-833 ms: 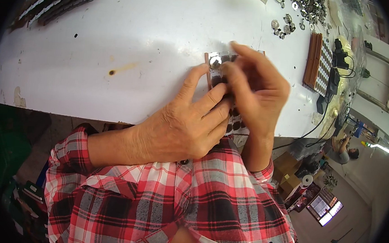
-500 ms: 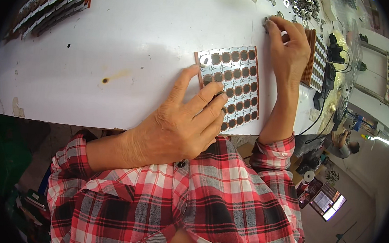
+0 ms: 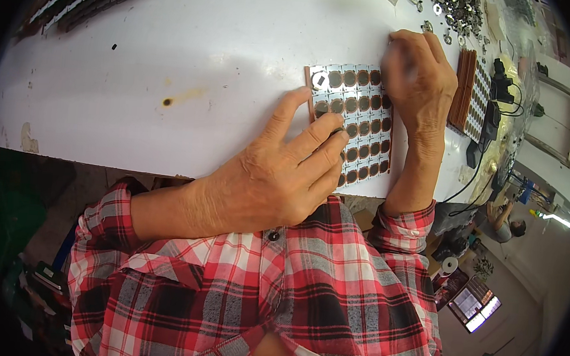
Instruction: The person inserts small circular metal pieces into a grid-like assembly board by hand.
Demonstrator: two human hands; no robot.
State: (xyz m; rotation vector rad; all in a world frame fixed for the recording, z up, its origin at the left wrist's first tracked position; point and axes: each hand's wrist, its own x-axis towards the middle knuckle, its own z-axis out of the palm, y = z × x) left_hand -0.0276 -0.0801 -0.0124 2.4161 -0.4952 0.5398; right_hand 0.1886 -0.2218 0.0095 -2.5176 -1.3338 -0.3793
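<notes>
1. To do it well, imo: LH (image 3: 269, 170) presses lightly & evenly, so the panel (image 3: 358, 115) sits flat w/o sliding on the table (image 3: 240, 62).
2. RH (image 3: 424, 78) best moves w/ fingertips only, wrist high, so it doesn't knock the silver piece (image 3: 319, 80) at the panel's upper L corner.
3. LH: fingers spread, bent over the panel, not clenched; one tip at its L edge; underside hidden.
4. RH: fingers curled, tips blurred; can't tell if holding anything.
5. Panel lies btwn hands: L/lower part under LH, upper R corner by RH.
</notes>
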